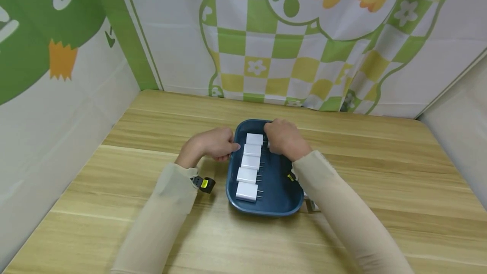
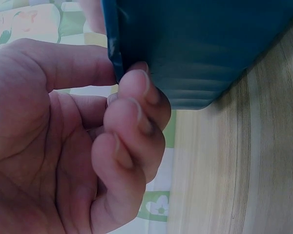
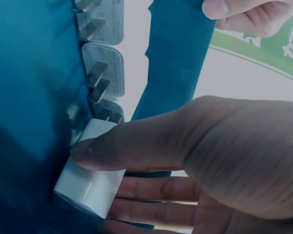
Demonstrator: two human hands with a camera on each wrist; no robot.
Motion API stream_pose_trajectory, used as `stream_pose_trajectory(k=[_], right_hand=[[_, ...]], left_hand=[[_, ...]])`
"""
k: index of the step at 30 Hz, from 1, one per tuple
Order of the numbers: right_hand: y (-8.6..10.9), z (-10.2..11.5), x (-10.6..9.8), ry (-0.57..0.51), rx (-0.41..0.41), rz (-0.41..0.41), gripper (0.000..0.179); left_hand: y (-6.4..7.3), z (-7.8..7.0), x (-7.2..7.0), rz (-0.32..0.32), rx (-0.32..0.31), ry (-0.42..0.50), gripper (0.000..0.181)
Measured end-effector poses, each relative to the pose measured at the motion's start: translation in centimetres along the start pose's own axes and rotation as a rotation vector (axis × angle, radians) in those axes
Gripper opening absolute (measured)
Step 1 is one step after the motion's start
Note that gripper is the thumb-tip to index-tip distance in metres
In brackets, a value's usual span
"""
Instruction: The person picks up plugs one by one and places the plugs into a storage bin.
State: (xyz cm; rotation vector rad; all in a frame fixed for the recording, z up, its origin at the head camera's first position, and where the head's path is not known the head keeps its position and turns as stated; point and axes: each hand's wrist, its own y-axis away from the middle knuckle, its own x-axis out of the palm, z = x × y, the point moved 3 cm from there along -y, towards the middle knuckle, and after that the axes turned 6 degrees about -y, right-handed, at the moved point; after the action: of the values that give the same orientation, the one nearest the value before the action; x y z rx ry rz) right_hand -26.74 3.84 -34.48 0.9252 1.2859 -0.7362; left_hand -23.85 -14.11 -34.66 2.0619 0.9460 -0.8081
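Evidently a white adapter [image 3: 90,178] is in the grasp of the right hand [image 1: 286,138], thumb pressed on one side and fingers lying behind it, within the far right part of the blue tray [image 1: 280,193]. Whether it touches the tray's floor cannot be told. It looks light and rigid, probably hard plastic; the smooth, glossy casing could slide a little under dry fingertips. The best hold is likely across two opposite sides of the casing, as the thumb and fingers have it, leaving the prongs alone, since those thin metal blades seem the part most easily bent.

Along the tray's left side stands a row of five white adapters [image 1: 250,162], their prongs pointing toward the tray's middle. At the tray's left rim, the left hand [image 1: 216,143] grips the edge, thumb over it and the other fingers curled outside. The tray seems stiff and light enough to skid, so its rim makes a sensible place to steady it.

Under the tray lies a wooden table [image 1: 125,189]; beyond the tray's far end hangs a checkered curtain [image 1: 262,50].
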Motion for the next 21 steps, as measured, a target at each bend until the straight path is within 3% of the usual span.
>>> stream_pose_trajectory(k=[10, 21], right_hand=[[-0.19, -0.04, 0.47, 0.019, -0.010, -0.024, 0.007], [-0.29, 0.23, 0.45, 0.058, -0.013, -0.129, 0.010]], left_hand=[[-0.16, 0.15, 0.06, 0.007, -0.006, 0.001, 0.043], [-0.16, 0.17, 0.05, 0.011, -0.004, 0.002, 0.043]])
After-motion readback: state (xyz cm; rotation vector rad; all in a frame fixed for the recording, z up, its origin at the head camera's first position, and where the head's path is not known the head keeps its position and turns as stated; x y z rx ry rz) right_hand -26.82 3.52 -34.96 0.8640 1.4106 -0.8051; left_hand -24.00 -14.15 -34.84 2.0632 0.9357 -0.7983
